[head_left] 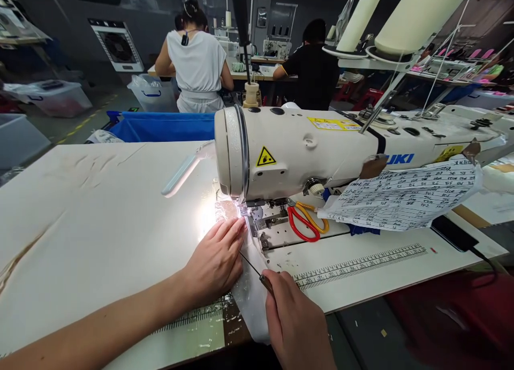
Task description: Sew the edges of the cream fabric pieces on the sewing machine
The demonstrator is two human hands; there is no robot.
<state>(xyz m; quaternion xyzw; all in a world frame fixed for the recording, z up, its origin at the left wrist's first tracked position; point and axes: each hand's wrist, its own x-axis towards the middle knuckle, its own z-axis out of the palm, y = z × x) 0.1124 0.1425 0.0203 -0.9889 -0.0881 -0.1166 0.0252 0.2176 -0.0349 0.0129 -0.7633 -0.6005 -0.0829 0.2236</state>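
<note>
Where light falls beneath the sewing machine [289,145], I log: left hand [220,255], fingers outstretched, laid over white cloth [252,308]; right hand [295,316], clenched around a thin pick [263,279], its shaft slanting toward the left hand. Red-and-yellow scissors [307,220], beside the cloth. Printed ruler [361,264], along the counter [100,209].

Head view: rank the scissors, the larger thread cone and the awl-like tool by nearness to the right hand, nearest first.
1. Awl-like tool: held in the right hand.
2. Scissors: just beyond that hand.
3. Larger thread cone: farthest, upper right.
</note>
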